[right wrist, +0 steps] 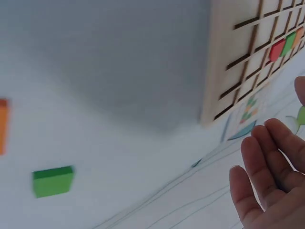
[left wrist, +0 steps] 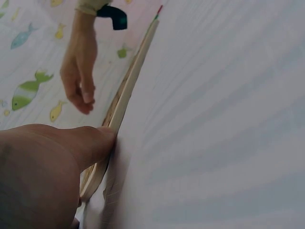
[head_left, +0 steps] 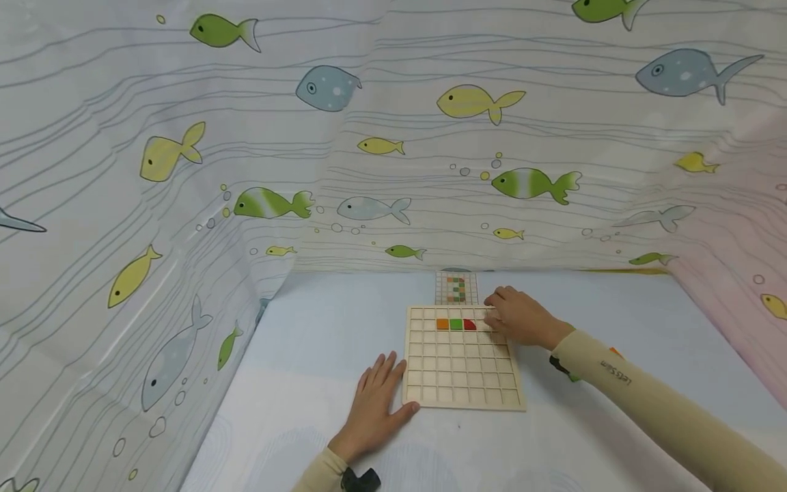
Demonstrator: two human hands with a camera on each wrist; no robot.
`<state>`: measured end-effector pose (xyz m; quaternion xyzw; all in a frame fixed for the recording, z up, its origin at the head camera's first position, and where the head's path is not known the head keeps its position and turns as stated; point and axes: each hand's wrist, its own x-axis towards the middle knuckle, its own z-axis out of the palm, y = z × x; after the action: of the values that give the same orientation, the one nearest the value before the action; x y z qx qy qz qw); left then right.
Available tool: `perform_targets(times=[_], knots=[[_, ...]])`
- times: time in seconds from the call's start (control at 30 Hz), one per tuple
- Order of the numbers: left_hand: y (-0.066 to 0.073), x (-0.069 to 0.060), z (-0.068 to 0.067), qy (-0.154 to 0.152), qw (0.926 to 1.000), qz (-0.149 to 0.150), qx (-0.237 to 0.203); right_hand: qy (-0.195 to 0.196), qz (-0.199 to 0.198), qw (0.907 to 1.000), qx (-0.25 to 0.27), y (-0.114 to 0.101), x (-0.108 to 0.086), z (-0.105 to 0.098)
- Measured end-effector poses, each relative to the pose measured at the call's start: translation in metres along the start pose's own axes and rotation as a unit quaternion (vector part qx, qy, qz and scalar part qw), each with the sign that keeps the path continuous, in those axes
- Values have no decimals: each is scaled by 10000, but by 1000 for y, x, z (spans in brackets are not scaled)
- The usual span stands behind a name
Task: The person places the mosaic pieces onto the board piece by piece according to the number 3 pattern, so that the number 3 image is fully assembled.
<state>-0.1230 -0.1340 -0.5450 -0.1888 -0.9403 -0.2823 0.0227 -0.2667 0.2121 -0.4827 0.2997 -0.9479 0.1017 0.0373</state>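
A wooden grid board (head_left: 461, 376) lies on the table. In its second row from the back sit an orange square tile (head_left: 442, 324), a green square tile (head_left: 456, 324) and a red tile (head_left: 470, 324) with one rounded corner, side by side. My left hand (head_left: 375, 410) rests at the board's left edge, fingers extended; its thumb (left wrist: 97, 140) touches the near rim. Over the board's far right corner hovers my right hand (head_left: 522, 318), fingers loosely bent and apart from the tiles. Nothing shows between its fingers (right wrist: 255, 160) in the right wrist view.
Behind the board, a small pattern card (head_left: 456, 288) shows coloured squares on a grid. A loose green block (right wrist: 53, 182) and an orange block (right wrist: 3, 126) lie right of the board, partly hidden by the right sleeve in the head view. Fish-printed cloth (head_left: 424, 205) encloses the table.
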Motion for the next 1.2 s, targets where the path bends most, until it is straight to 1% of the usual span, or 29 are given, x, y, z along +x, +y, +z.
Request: perform_targets(times=[0.17,0.3,0.47,0.63,0.83,1.03,1.2], knots=[[-1,1,0,12,10000,1,-59,39,154,9999,-15,16,-23,-10],[-2,1,1,26,10000,34,-36,-5,342,9994,57,29,-44,-16],[-2,2,2,45,10000,41,7,-202,547,9982,121,45,-70,-19],[-3,1,2,22,10000,14,-13,-368,703,9968,54,55,-91,-17],[-2,1,2,60,10000,40,15,-324,711,9969,34,63,-112,-17],[-1,1,2,62,10000,58,1,-110,733,9972,112,66,-128,-17],[-1,1,2,26,10000,18,30,-22,896,9960,30,66,-138,-12]])
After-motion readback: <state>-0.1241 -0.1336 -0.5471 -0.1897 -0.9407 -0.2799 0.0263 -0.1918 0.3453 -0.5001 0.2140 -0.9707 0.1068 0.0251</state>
